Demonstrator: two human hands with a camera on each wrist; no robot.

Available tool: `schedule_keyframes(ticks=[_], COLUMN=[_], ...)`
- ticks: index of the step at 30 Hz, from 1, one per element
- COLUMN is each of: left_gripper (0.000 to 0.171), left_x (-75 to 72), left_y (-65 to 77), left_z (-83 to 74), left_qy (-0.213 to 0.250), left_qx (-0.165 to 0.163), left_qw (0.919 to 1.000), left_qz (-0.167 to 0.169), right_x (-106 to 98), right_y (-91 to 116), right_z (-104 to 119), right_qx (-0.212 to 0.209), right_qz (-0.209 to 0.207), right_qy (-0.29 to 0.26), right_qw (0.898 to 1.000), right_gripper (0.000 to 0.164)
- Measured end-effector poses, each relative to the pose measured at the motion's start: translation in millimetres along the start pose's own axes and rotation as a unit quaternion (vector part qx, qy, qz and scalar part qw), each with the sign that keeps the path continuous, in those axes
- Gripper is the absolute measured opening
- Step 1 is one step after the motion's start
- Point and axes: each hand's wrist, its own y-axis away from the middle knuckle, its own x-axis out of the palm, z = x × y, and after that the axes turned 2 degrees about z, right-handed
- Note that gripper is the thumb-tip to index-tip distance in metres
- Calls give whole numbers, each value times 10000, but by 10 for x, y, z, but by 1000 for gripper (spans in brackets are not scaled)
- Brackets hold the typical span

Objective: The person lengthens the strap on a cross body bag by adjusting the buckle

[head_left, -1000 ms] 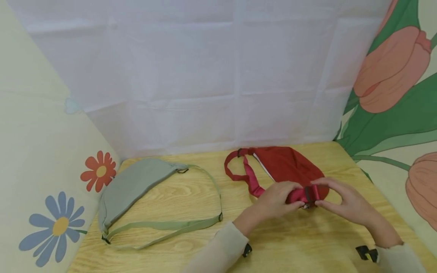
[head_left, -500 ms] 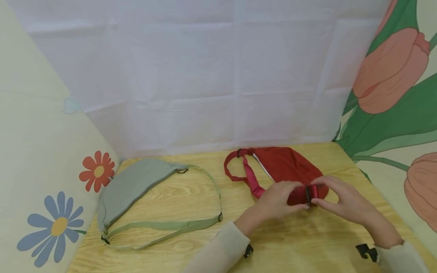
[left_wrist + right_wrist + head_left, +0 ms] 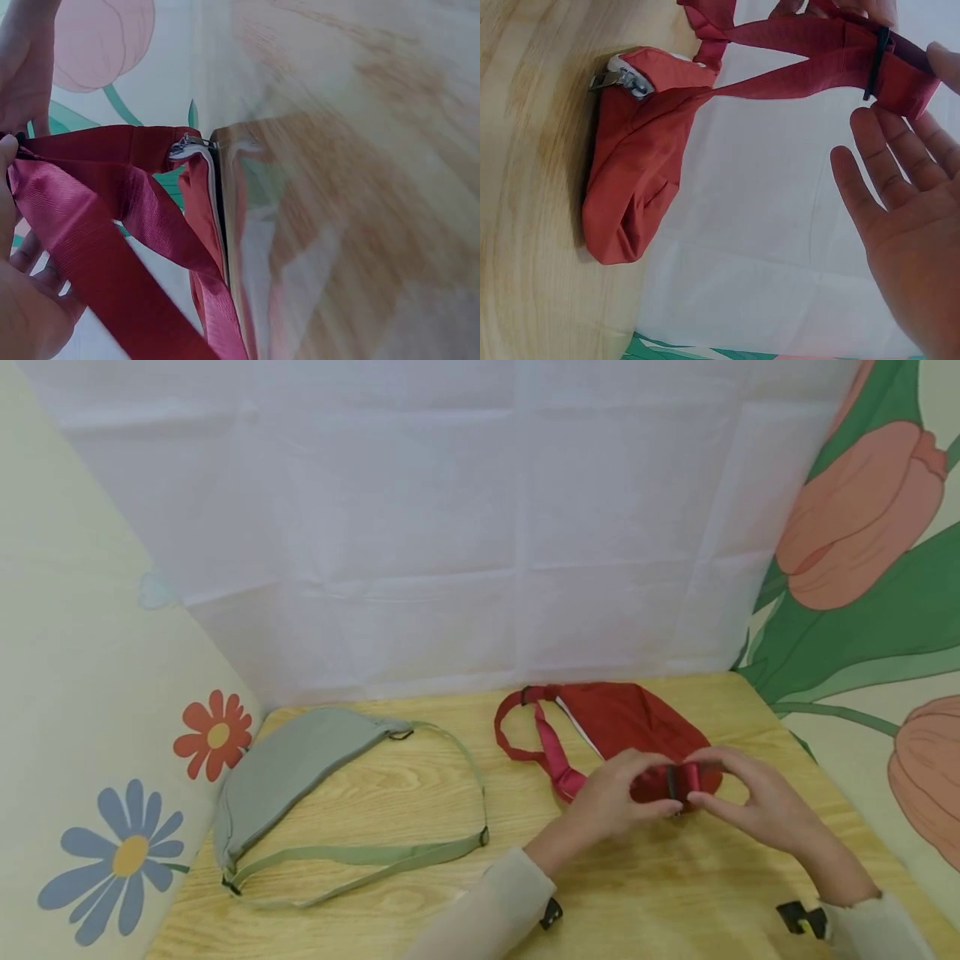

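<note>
A red waist bag (image 3: pixel 637 718) lies at the back right of the wooden table, its strap (image 3: pixel 780 79) raised off the table at the near end. My left hand (image 3: pixel 611 793) pinches that red strap beside a black slider buckle (image 3: pixel 877 64). On the other side of the buckle, my right hand (image 3: pixel 768 802) holds the short folded loop of strap (image 3: pixel 907 86) between thumb and fingertips. A metal zip pull (image 3: pixel 626 81) shows at the bag's end in the right wrist view. In the left wrist view, the buckle is mostly covered by fingers.
A grey-green waist bag (image 3: pixel 300 777) lies on the left of the table (image 3: pixel 420 785), its pale green strap (image 3: pixel 360 854) looped toward the middle. A white sheet (image 3: pixel 450 568) hangs behind the table, with flower-patterned cloth (image 3: pixel 870 627) at the sides.
Both hands stay in nearly the same place over the red bag's near end. The strap and buckle between them have turned slightly, and the fingers have shifted a little on the strap.
</note>
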Motion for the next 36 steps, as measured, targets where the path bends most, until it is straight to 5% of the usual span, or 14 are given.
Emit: schedule_keyframes(ticks=[5, 12, 18, 24, 36], left_gripper=[50, 49, 51, 50, 52], left_x=[-44, -95, -91, -91, -86], left_y=[18, 28, 19, 19, 45], left_z=[22, 29, 9, -34, -10], left_qy=[1, -684, -1164, -1401, -1630], left_qx=[37, 185, 451, 614, 774], left_qw=[10000, 9974, 9922, 9882, 9834], left_qz=[-58, -139, 48, -9, -184], right_x=[-2, -5, -19, -23, -43], right_y=[44, 67, 39, -67, -59], right_z=[-45, -137, -34, 61, 53], right_qx=[84, 118, 39, -606, -541], right_qz=[-114, -44, 224, 312, 432], right_qy=[-208, -424, 328, 990, 915], right_qw=[9997, 9990, 9992, 9927, 9934], right_gripper=[49, 47, 51, 46, 39])
